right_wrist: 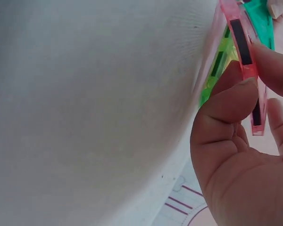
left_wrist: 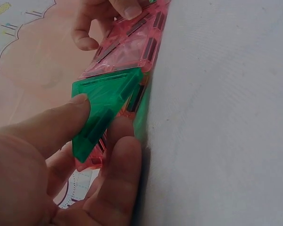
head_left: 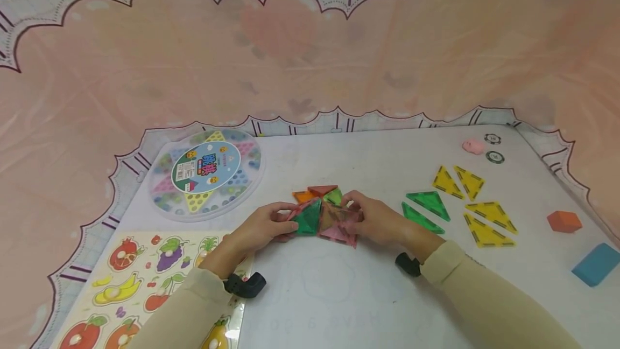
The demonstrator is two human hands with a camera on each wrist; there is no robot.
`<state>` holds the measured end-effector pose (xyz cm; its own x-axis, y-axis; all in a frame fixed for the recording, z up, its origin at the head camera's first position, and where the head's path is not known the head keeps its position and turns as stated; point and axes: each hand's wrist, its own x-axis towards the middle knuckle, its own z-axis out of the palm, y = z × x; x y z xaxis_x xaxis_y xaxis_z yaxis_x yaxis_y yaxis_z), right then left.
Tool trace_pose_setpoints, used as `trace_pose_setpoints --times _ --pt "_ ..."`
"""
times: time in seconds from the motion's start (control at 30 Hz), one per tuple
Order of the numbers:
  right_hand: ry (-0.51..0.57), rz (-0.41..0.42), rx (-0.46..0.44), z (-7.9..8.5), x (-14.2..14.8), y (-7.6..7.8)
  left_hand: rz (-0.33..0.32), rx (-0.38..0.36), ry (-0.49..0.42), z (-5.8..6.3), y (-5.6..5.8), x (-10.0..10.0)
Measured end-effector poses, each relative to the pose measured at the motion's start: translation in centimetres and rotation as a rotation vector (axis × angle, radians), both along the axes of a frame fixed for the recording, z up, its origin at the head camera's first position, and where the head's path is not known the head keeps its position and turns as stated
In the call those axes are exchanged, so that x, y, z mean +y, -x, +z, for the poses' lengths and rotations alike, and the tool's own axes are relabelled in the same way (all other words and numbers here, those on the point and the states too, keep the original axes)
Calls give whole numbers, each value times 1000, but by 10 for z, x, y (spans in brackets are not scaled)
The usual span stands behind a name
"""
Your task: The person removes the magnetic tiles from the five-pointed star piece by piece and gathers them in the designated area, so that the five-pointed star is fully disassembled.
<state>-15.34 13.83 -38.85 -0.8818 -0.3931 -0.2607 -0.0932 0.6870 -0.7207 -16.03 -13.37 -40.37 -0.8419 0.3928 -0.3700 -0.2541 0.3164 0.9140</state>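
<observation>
Near the table's middle stands a cluster of see-through triangular magnetic tiles. My left hand (head_left: 261, 226) pinches a dark green triangular tile (left_wrist: 101, 101), thumb on its face and fingers behind, at the cluster's left front. On the other side, my right hand (head_left: 375, 221) holds a pink triangular tile (right_wrist: 242, 44) between thumb and fingers. In the left wrist view the green tile's upper edge meets the pink tiles (left_wrist: 129, 52). Behind lie an orange tile (head_left: 302, 196), a red tile (head_left: 322, 190) and a light green tile (head_left: 334, 195). Hands partly cover the cluster's sides.
To the right lie two green triangles (head_left: 431, 204) and several yellow triangles (head_left: 489, 230). Beyond them are an orange block (head_left: 564, 221), a blue block (head_left: 597, 264) and a pink figure (head_left: 473, 146). A round game board (head_left: 247, 168) and fruit puzzle sheet (head_left: 138, 276) occupy the left.
</observation>
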Motion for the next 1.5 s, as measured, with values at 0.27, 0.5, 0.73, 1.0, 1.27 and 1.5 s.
trace_pose_setpoints --times 0.27,0.5,0.73,1.0,1.27,1.5 --pt "-57 15 10 -1 13 -2 14 -2 -3 1 -1 -2" --pt "47 23 2 6 37 0 37 -5 9 1 -2 -4" --pt "100 9 69 15 61 12 39 -7 4 0 -3 -6" --pt "11 -62 66 23 86 38 48 -12 -24 -5 0 -5" --pt "3 -102 19 26 98 68 46 -32 -26 -3 -1 -3" --pt "-24 -138 -14 18 99 88 29 -27 -21 -4 -1 -3"
